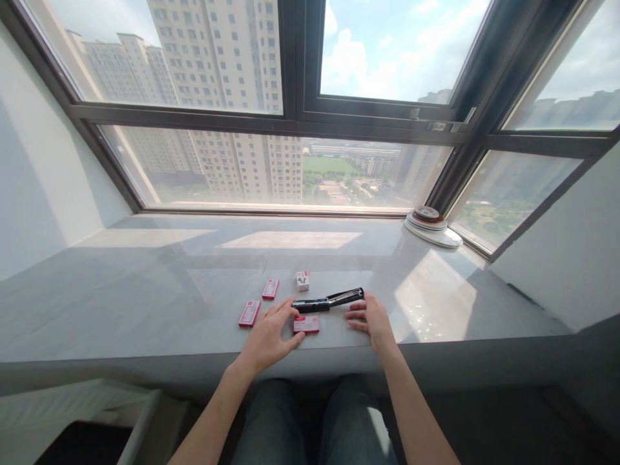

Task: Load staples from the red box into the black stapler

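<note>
A black stapler (pixel 328 300) lies opened out flat on the grey window ledge (pixel 145 290). My left hand (pixel 269 335) rests beside its left end, fingers spread, with the fingertips touching a small red staple box (pixel 306 324). My right hand (pixel 371 318) sits at the stapler's right end, fingers loosely curled and close to it, holding nothing that I can see. Two more red staple boxes (pixel 249 313) (pixel 270 288) lie to the left. A small white box (pixel 303 280) stands just behind the stapler.
A stack of round white plates (pixel 433 226) sits in the far right corner of the ledge. Large windows rise behind the ledge, white walls close both sides. My knees (pixel 314 420) are below the ledge's front edge.
</note>
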Demonstrator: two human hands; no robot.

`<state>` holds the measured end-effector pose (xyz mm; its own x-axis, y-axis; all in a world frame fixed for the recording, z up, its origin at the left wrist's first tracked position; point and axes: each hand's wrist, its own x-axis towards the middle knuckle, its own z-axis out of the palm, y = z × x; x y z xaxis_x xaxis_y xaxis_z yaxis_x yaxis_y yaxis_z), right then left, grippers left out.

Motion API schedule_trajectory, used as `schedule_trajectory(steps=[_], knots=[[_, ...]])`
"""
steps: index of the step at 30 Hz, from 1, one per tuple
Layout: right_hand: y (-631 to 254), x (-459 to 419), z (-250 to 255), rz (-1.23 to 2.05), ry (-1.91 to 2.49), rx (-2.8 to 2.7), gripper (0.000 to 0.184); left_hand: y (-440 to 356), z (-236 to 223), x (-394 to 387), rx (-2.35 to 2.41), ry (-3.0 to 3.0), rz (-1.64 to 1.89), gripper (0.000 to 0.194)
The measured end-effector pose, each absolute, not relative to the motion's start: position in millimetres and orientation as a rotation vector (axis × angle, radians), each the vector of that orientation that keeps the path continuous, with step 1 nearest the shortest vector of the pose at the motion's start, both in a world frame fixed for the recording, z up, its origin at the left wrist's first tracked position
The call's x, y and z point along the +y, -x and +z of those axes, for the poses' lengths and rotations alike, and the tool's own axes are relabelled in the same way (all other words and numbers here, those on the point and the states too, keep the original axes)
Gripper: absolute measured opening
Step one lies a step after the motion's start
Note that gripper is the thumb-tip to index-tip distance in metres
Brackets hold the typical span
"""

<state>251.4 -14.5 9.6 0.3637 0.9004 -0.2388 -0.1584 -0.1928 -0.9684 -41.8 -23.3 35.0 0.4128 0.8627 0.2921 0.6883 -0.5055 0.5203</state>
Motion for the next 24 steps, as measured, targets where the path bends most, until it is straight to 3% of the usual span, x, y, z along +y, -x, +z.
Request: schedule_trajectory(steps=[7,17,24], knots=[[-190.8,-34.1,13.3,0.772,1.656,-1.629,0.034,39.6,30.3,-17.0,1.347,-2.238,0.797,0.037],[-211.3,-29.4,10.7,0.777,1.697,-1.628,0.029,48.3,28.6,-12.1,1.311,-2.186,0.773,0.034],[-191.8,-33.2,38.9,0.478,1.645,-1.724,0.022,45.7,26.8,-15.3,1.309,-2.275,0.782,0.037]])
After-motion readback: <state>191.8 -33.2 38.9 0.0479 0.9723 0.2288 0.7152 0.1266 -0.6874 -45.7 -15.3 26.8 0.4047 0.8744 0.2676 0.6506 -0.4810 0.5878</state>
